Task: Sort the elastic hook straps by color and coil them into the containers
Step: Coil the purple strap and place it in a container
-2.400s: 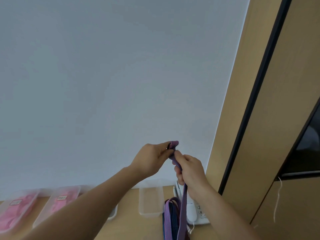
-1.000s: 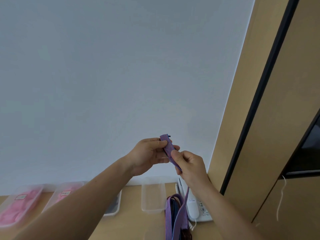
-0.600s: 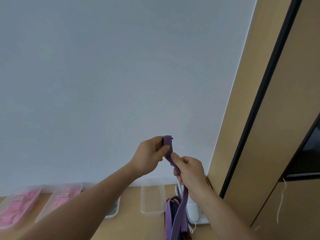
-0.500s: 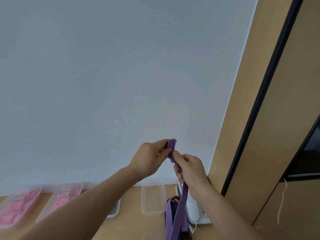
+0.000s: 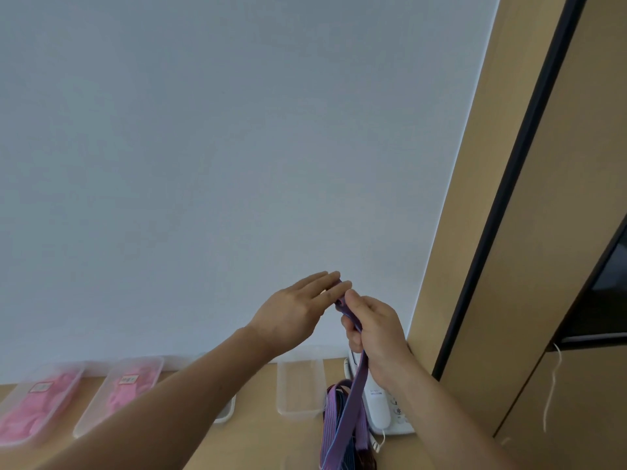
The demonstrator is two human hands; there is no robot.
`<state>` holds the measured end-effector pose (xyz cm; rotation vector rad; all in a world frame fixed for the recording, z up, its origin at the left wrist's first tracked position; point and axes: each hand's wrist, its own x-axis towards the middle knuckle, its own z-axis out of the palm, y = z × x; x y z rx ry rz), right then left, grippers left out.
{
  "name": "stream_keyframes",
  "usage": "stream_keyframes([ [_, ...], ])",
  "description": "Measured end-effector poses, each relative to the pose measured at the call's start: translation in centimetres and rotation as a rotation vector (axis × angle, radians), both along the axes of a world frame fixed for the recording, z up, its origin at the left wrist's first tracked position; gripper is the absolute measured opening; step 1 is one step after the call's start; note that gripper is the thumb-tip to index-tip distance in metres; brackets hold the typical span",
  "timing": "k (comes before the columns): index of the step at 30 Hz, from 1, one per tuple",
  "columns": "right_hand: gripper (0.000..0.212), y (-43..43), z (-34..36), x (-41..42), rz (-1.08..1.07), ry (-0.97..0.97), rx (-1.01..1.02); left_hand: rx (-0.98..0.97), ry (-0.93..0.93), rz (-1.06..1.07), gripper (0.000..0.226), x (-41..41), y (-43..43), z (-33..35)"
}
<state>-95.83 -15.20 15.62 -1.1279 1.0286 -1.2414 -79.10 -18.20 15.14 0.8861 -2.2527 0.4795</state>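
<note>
Below right hand, pinched near its top end: purple strap, judged light, limp, stretchy; left hand straight-fingered against the tip; best gripped close to ends.

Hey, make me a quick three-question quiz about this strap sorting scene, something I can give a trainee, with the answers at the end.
1. True or false: the right hand grips the purple strap.
2. The fingers of the left hand are: A) curled into a fist, B) straight, by the strap's top end, C) resting flat on the desk.
3. Fill in the missing word: the two labelled containers at far left hold ____ contents.
Key: 1 true; 2 B; 3 pink.
</note>
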Motion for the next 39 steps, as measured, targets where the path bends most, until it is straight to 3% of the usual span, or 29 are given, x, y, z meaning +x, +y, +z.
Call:
stream_keyframes([
  [2, 0.033, 0.1, 0.1, -0.5, -0.013, -0.001, -0.035, 0.353, 0.290, 0.008, 0.059, -0.3, 0.1, 0.3],
  [5, 0.032, 0.4, 0.2, -0.7, -0.045, 0.017, -0.096, 1.122, 0.974, -0.084, 0.046, -1.3, 0.5, 2.1],
  [7, 0.030, 0.6, 0.2, -0.5, -0.052, 0.031, -0.118, 1.348, 1.094, -0.190, 0.035, -1.7, 0.9, 3.1],
  [13, 0.036, 1.1, 0.0, -0.1, -0.128, 0.125, -0.184, 1.131, 1.073, -0.259, 0.019, -2.8, 2.0, 4.1],
  [20, 0.047, 1.4, 0.0, -0.1, -0.193, 0.201, -0.199, 1.130, 1.053, -0.245, 0.023, -2.6, 2.7, 4.1],
  [28, 0.041, 1.6, -0.2, 0.1, -0.111, 0.168, -0.084, 0.924, 0.936, -0.123, 0.022, -2.2, 2.5, 4.0],
  [35, 0.049, 2.0, 0.3, 0.1, -0.083, 0.251, -0.108, 0.576, 0.701, 0.089, 0.022, -1.4, 2.7, 3.2],
  [39, 0.051, 2.2, 0.9, 0.4, -0.049, 0.151, -0.072, 0.306, 0.435, 0.102, 0.018, -1.3, 3.1, 2.3],
])
